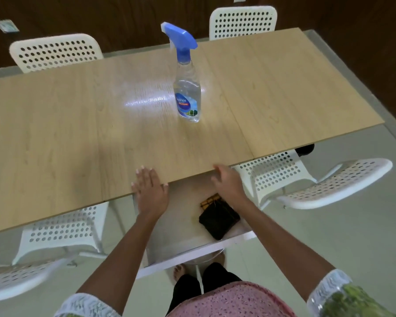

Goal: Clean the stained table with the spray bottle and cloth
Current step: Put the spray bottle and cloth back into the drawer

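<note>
A clear spray bottle (pixel 187 92) with a blue trigger head stands upright in the middle of the light wooden table (pixel 82 138). A pulled-out white drawer (pixel 192 250) under the table's near edge holds a dark folded cloth (pixel 218 219) with a yellow patterned strip. My left hand (pixel 150 189) lies flat on the table's near edge, fingers straight. My right hand (pixel 229 179) hovers over the drawer just above the cloth, fingers loosely extended and holding nothing. A bright glare shows on the tabletop left of the bottle.
White perforated chairs stand around the table: two at the far side (pixel 55 52) (pixel 242 22), one at the near left (pixel 62 229) and one at the near right (pixel 306 181). The floor is pale tile.
</note>
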